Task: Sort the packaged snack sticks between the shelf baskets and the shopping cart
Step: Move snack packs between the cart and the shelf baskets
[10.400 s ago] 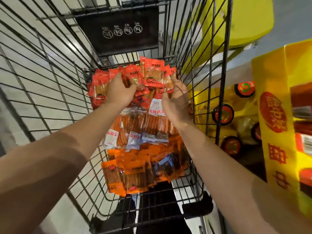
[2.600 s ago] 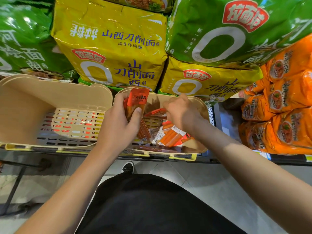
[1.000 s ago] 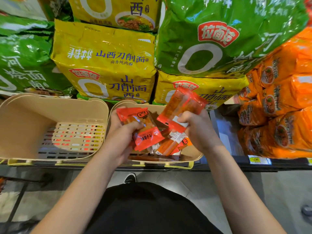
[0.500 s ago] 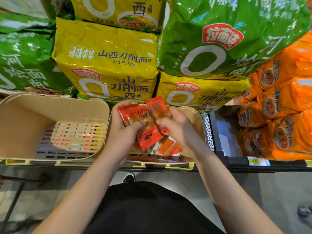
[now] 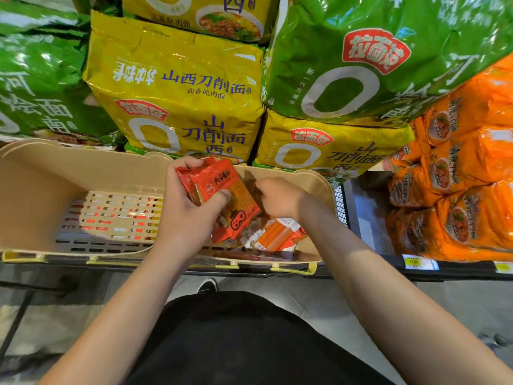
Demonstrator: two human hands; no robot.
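Head view: left hand grips several red packets over two baskets; right hand's grip unclear.

shelf | two beige baskets side by side | noodle bags stacked behind

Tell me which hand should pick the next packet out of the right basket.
Probably the right hand: it reaches into the right basket just above the loose packets, with no packet visibly in it. The left hand already grips a bunch of red packets.
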